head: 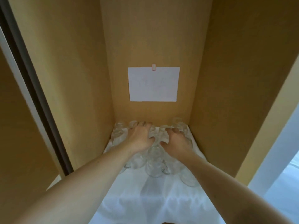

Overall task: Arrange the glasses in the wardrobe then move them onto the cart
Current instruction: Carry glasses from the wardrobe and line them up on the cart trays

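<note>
Your left hand (140,136) and right hand (176,139) each clasp glasses (153,160) below the note (153,84) — smooth, brittle, light. Take hold round the walls, not the rims — they will likely clink and slide.

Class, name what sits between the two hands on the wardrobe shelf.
Head view: clear glasses between the left hand and right hand.

Your glasses (152,160) stand clustered on the cloth (155,199) at the back of the wardrobe (68,78) floor. Your left hand (140,137) rests on the left rear glasses, your right hand (175,139) just beside it on the right ones. A paper sheet (153,84) hangs on the back wall above them.
</note>
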